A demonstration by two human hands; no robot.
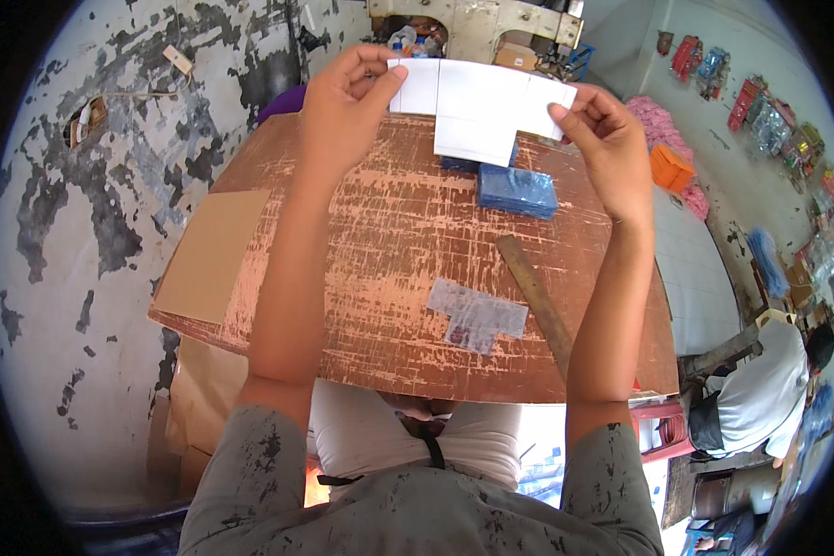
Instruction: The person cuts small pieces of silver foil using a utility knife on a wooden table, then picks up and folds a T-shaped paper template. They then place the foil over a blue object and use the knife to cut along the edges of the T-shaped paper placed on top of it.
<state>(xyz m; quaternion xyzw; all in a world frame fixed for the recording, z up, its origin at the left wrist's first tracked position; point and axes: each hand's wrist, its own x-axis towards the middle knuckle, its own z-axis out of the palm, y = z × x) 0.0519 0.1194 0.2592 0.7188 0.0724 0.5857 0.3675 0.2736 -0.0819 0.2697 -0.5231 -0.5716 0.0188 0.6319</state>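
- Up past the far edge of the worn table (380,278), both hands hold one white paper cutout (477,111) in the air, roughly T-shaped, with faint fold lines across it.
- Left hand (343,111) is pinched shut on the cutout's left end, thumb on the near face and fingers curled behind it.
- Right hand (607,139) is clamped on the right end the same way, thumb tip pressing the right corner.
- So the paper sits squarely between the two hands, long axis running left to right from one pinch to the other, with the short stem of the T hanging down toward the table. Neither hand is really nearer, since each has an end.
- Just below the stem, on the table, is a blue stack of sheets in plastic wrap (517,190), a bit closer to the right hand.
- Nearer the body from the right hand lies a wooden ruler (537,301), angled with its far end pointing up-left.
- Beside the ruler, toward the left hand's side, a clear T-shaped plastic template (477,317) lies flat.
- Way off to the left of the left forearm there's a brown cardboard sheet (213,255) hanging over the table edge.
- Another person in a white shirt (760,389) is crouched far off to the right, not involved.
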